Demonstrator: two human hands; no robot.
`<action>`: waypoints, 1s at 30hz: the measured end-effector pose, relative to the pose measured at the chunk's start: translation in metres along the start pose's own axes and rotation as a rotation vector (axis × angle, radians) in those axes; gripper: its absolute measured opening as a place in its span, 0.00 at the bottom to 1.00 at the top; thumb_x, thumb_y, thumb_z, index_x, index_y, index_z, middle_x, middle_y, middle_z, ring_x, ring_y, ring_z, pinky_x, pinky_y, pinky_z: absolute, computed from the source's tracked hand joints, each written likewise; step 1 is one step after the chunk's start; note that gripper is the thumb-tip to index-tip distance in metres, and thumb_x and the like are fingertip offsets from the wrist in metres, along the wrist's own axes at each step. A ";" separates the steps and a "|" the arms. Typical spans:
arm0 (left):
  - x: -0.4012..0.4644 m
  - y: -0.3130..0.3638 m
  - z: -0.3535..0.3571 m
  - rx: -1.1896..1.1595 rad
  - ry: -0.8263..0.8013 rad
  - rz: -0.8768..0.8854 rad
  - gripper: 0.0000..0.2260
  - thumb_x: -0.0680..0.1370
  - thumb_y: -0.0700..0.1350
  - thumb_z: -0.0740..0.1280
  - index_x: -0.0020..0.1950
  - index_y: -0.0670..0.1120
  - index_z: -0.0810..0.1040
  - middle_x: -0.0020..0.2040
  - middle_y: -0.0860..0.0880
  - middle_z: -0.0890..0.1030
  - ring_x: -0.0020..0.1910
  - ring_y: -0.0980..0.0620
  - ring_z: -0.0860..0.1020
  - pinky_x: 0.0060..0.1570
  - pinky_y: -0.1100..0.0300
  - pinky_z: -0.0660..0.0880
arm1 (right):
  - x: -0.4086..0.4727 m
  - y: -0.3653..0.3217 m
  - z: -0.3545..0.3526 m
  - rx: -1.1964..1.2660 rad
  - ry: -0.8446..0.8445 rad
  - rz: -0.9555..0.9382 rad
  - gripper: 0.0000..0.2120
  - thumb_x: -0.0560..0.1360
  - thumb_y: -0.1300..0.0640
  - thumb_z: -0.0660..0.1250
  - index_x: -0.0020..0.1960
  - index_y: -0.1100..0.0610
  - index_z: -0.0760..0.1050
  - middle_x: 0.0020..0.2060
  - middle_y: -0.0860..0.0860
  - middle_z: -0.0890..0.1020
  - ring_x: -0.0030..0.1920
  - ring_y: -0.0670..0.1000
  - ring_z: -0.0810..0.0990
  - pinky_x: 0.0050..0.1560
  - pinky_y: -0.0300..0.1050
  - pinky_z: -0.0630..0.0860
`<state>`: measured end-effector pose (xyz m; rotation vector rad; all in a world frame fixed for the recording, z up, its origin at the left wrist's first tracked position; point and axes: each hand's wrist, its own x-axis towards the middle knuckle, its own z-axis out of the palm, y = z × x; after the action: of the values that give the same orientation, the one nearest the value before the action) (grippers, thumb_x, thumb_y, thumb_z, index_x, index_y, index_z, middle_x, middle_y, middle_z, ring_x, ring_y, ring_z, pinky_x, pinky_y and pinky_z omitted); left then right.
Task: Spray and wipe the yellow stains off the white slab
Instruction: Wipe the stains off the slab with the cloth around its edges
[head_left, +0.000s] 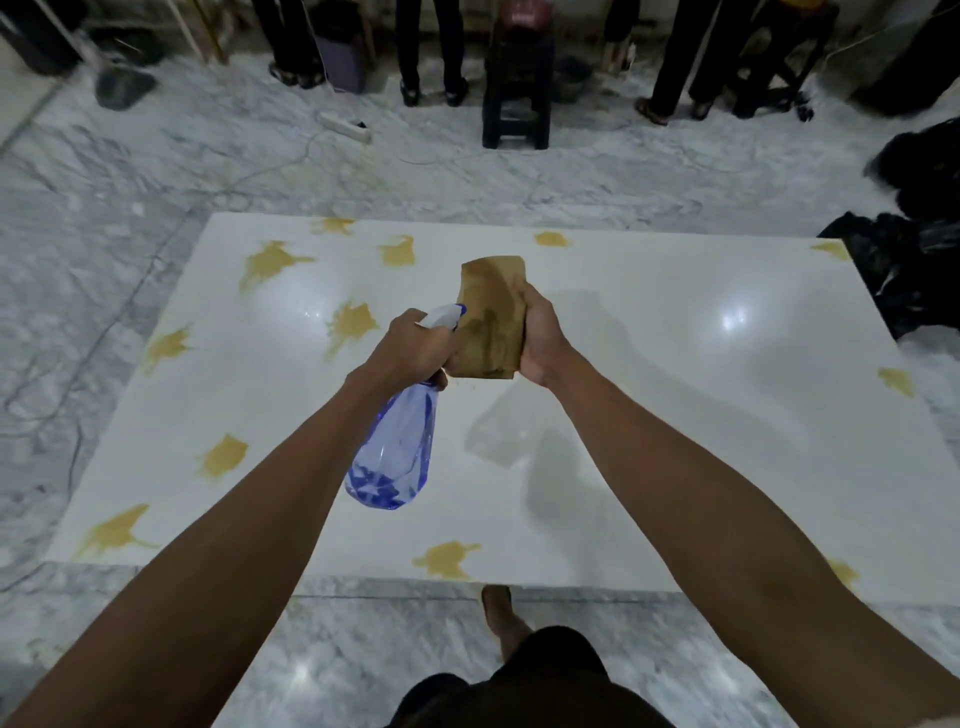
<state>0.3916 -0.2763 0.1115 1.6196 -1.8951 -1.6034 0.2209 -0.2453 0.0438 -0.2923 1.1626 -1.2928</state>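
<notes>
Lying flat on the grey-veined marble floor (156, 156), the white slab (649, 364) is glossy and reflects 2 bright ceiling lights. Yellow stains (353, 325) are scattered across its left half and along its far, right and near edges; the centre and right-centre areas appear clean. The stains are irregular splashes with ragged points.

The left hand (415, 348) is closed around the neck of a spray bottle (395, 447), fingers at the white trigger head. The bottle is translucent blue plastic, tilted with its base toward the person, above the slab. Its liquid level cannot be judged.

The right hand (540, 338) grips a folded cloth (493, 317), held upright just beside the sprayer nozzle. The cloth is tan-brown with darker streaks on its face.

Beyond the slab, a black plastic stool (517, 83) stands on the floor among the legs of several standing people. Black bags (909, 260) lie beside the slab's far right corner.
</notes>
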 end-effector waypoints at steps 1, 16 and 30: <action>0.010 0.001 -0.001 0.000 0.003 -0.017 0.07 0.72 0.44 0.63 0.44 0.40 0.75 0.38 0.39 0.75 0.21 0.47 0.74 0.28 0.61 0.73 | 0.010 -0.004 0.001 -0.006 -0.003 0.011 0.30 0.83 0.39 0.51 0.72 0.60 0.72 0.63 0.59 0.80 0.58 0.57 0.81 0.61 0.53 0.77; 0.111 0.003 -0.009 -0.067 0.085 -0.124 0.18 0.74 0.45 0.64 0.52 0.30 0.78 0.39 0.37 0.80 0.23 0.45 0.76 0.29 0.59 0.75 | 0.114 -0.021 -0.015 -0.186 0.019 0.139 0.28 0.82 0.36 0.55 0.65 0.57 0.77 0.56 0.54 0.85 0.54 0.54 0.84 0.59 0.52 0.79; 0.155 -0.025 -0.005 -0.061 0.119 -0.147 0.15 0.74 0.39 0.63 0.52 0.29 0.78 0.42 0.37 0.83 0.21 0.49 0.78 0.35 0.54 0.78 | 0.224 0.057 -0.066 -1.915 -0.008 0.016 0.29 0.84 0.41 0.42 0.82 0.49 0.40 0.81 0.53 0.43 0.81 0.57 0.42 0.77 0.65 0.41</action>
<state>0.3498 -0.3971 0.0206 1.8227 -1.6886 -1.5633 0.1663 -0.3901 -0.1407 -1.5984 2.0357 0.2575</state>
